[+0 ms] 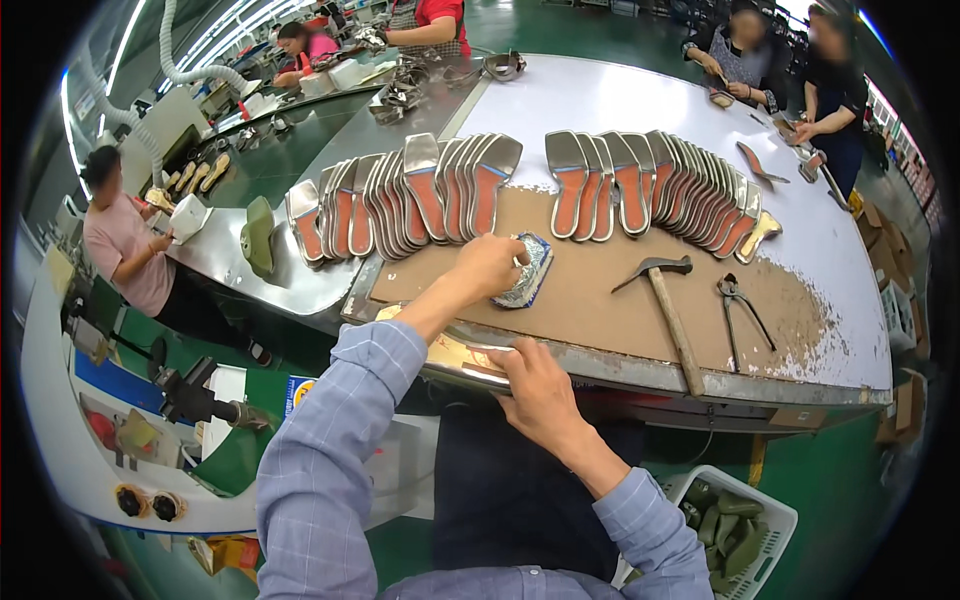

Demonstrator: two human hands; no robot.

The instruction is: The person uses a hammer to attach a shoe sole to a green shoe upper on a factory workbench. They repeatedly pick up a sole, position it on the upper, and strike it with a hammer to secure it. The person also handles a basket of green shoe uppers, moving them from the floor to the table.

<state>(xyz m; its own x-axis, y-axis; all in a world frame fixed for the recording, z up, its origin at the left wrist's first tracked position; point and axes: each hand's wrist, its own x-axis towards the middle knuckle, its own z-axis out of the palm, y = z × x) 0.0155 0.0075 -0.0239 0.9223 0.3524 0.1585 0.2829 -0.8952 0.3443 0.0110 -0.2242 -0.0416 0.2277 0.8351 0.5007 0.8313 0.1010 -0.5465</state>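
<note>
My left hand [488, 266] reaches over a small blue-edged box [538, 262] full of tiny silvery pieces, too small to name. Its fingers are drawn together at the contents; whatever they pinch is hidden. Close to my body, my right hand [542, 392] grips one end of a gold-toned shoe sole [462, 358] lying along the near table edge, partly behind my left forearm. To the right on the brown board rest a wooden-handled hammer [668, 318] and dark pincers [740, 318].
Shoe insoles [430, 200] with orange and silver faces stand in two curved rows behind the brown board [610, 275]. A green shoe form [258, 237] lies on the metal table at left. Below right, a white crate [785, 530] holds green forms. Several people work nearby.
</note>
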